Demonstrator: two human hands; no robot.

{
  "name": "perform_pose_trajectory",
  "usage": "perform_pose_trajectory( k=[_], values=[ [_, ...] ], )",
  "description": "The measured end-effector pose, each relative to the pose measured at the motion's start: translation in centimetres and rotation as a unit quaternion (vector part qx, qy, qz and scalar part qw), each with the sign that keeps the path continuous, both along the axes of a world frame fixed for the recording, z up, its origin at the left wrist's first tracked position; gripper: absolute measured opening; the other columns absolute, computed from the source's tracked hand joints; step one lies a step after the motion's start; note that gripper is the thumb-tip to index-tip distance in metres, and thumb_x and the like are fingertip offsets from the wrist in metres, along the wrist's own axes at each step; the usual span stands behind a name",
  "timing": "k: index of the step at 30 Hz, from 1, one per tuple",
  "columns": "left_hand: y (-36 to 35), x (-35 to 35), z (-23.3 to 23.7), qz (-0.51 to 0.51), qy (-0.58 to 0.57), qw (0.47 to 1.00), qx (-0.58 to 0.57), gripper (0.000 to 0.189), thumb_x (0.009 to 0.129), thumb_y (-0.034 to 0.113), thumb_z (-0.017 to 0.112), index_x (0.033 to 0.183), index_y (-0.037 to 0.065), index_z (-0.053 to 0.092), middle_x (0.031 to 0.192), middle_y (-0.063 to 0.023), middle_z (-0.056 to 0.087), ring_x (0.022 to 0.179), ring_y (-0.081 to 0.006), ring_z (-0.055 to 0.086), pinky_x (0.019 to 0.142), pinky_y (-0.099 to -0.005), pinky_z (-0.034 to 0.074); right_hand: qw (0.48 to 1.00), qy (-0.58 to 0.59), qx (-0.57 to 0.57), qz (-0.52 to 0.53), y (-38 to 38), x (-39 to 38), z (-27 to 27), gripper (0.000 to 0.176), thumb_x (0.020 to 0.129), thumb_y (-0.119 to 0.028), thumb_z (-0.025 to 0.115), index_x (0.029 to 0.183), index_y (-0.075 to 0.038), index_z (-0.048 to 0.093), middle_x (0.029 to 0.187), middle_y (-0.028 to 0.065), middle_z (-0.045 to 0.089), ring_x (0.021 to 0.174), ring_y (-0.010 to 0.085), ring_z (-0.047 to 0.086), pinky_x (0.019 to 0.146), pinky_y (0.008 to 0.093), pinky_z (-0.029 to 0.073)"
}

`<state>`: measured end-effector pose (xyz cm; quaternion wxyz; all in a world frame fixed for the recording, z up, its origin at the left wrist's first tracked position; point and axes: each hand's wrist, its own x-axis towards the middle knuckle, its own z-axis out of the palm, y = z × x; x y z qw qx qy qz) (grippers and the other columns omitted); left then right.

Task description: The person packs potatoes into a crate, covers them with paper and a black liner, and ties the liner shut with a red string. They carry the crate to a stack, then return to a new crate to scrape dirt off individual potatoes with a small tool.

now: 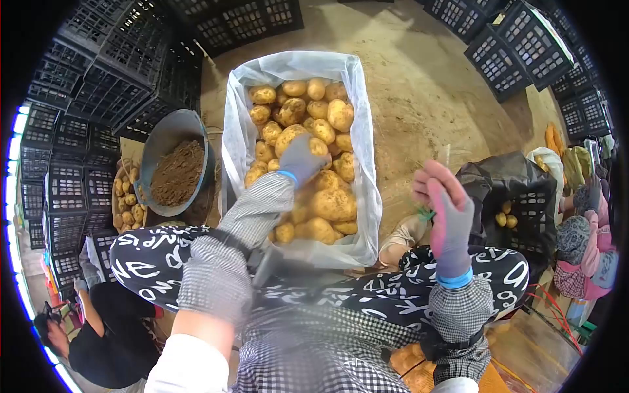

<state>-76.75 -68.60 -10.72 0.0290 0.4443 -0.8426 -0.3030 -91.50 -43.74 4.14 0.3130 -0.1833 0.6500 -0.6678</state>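
Note:
My left hand (303, 159), in a grey glove with a blue cuff, reaches down into a crate (363, 137) lined with white plastic film. Its fingers curl over a potato (318, 146) among the many potatoes (334, 204) that fill the crate, some of them smeared with soil. To the right of the crate, my right hand (447, 213) is raised in a grey and pink glove that leaves the fingers bare. Those fingers are bent and pressed together; I cannot tell what they hold. A small green thing (426, 214) shows beside this hand.
A grey tub (208, 164) of soil stands left of the crate, near a basket of potatoes (124, 200). Black crates (124, 59) are stacked at left; more crates (517, 49) stand far right. A black-lined crate (540, 196) holds several potatoes. Other people (111, 334) work on both sides.

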Motion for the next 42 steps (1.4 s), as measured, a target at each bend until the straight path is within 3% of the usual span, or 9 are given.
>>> perform_pose_trajectory(
  k=[4, 6, 8, 11, 12, 16, 24, 35, 42],
  values=[
    [1.7, 2.1, 4.6, 0.151, 0.203, 0.793, 0.555, 0.059, 0.090, 0.049, 0.060, 0.130, 0.006, 0.052, 0.123, -0.0103, 0.059, 0.094, -0.0153, 0.062, 0.073, -0.0289, 0.054, 0.970, 0.179, 0.097, 0.130, -1.8, 3.1, -1.2, 0.044, 0.088, -0.008, 0.065, 0.130, 0.002, 0.054, 0.116, 0.0118, 0.062, 0.101, 0.0170, 0.062, 0.088, 0.0288, 0.051],
    [4.0, 4.0, 6.0, 0.071, 0.215, 0.829, 0.511, 0.055, 0.093, 0.057, 0.049, 0.125, 0.012, 0.055, 0.100, -0.0035, 0.063, 0.075, -0.0110, 0.062, 0.057, -0.0235, 0.049, 0.933, 0.273, 0.133, 0.194, -3.0, 5.1, -2.1, 0.054, 0.083, -0.010, 0.071, 0.132, -0.001, 0.052, 0.121, 0.0113, 0.060, 0.105, 0.0167, 0.060, 0.090, 0.0286, 0.049],
    [7.4, 4.0, 10.2, 0.145, 0.298, 0.741, 0.584, 0.062, 0.094, 0.065, 0.040, 0.124, 0.014, 0.056, 0.087, -0.0012, 0.064, 0.060, -0.0076, 0.059, 0.044, -0.0206, 0.043, 0.918, 0.286, 0.144, 0.235, -4.0, 6.8, -2.9, 0.064, 0.078, -0.012, 0.076, 0.135, -0.003, 0.049, 0.123, 0.0109, 0.058, 0.109, 0.0167, 0.058, 0.092, 0.0288, 0.048],
    [8.8, 7.6, 11.3, 0.079, 0.203, 0.861, 0.461, 0.061, 0.096, 0.062, 0.041, 0.125, 0.011, 0.055, 0.091, -0.0032, 0.066, 0.064, -0.0092, 0.061, 0.049, -0.0228, 0.046, 0.956, 0.087, 0.124, 0.249, -4.9, 8.7, -3.3, 0.073, 0.074, -0.012, 0.079, 0.137, -0.002, 0.046, 0.124, 0.0106, 0.057, 0.112, 0.0171, 0.055, 0.095, 0.0296, 0.046],
    [9.8, 8.2, 10.4, 0.075, 0.204, 0.926, 0.309, 0.058, 0.094, 0.058, 0.049, 0.124, 0.009, 0.054, 0.071, -0.0050, 0.062, 0.059, -0.0171, 0.060, 0.056, -0.0315, 0.047, 0.958, 0.073, 0.126, 0.249, -4.8, 9.1, -3.4, 0.073, 0.074, -0.012, 0.078, 0.138, -0.002, 0.044, 0.123, 0.0093, 0.057, 0.109, 0.0157, 0.056, 0.091, 0.0279, 0.047],
    [10.8, 10.0, 8.6, 0.037, 0.279, 0.953, 0.115, 0.048, 0.097, 0.051, 0.048, 0.114, 0.007, 0.059, 0.060, -0.0081, 0.055, 0.057, -0.0225, 0.058, 0.056, -0.0349, 0.046, 0.948, -0.124, 0.105, 0.276, -4.9, 11.0, -3.3, 0.075, 0.076, -0.014, 0.079, 0.139, -0.001, 0.041, 0.119, 0.0067, 0.057, 0.098, 0.0114, 0.059, 0.079, 0.0241, 0.051],
    [9.3, 9.2, 3.7, 0.107, 0.349, 0.928, 0.072, 0.035, 0.101, 0.034, 0.048, 0.096, 0.001, 0.060, 0.061, -0.0138, 0.054, 0.057, -0.0243, 0.055, 0.059, -0.0374, 0.044, 0.919, -0.214, 0.114, 0.311, -5.6, 10.3, -4.2, 0.076, 0.085, -0.041, 0.072, 0.141, 0.000, 0.038, 0.109, 0.0066, 0.060, 0.085, 0.0118, 0.061, 0.070, 0.0250, 0.054],
    [8.6, 8.3, 7.1, -0.007, 0.439, 0.863, 0.251, 0.056, 0.090, 0.022, 0.067, 0.135, -0.001, 0.044, 0.113, -0.0096, 0.058, 0.100, -0.0144, 0.058, 0.091, -0.0267, 0.046, 0.888, -0.383, -0.011, 0.254, -5.8, 7.6, -6.5, 0.048, 0.103, -0.045, 0.040, 0.130, -0.007, 0.049, 0.108, 0.0062, 0.063, 0.078, 0.0144, 0.061, 0.064, 0.0271, 0.053],
    [9.3, 8.2, 7.3, 0.083, 0.464, 0.791, 0.389, 0.060, 0.087, 0.026, 0.073, 0.133, 0.001, 0.043, 0.115, -0.0082, 0.055, 0.105, -0.0125, 0.053, 0.092, -0.0265, 0.046, 0.947, -0.172, 0.081, 0.259, -6.1, 8.1, -5.1, 0.054, 0.102, -0.048, 0.041, 0.128, -0.002, 0.053, 0.106, 0.0063, 0.062, 0.083, 0.0127, 0.060, 0.065, 0.0255, 0.052]
  ],
)
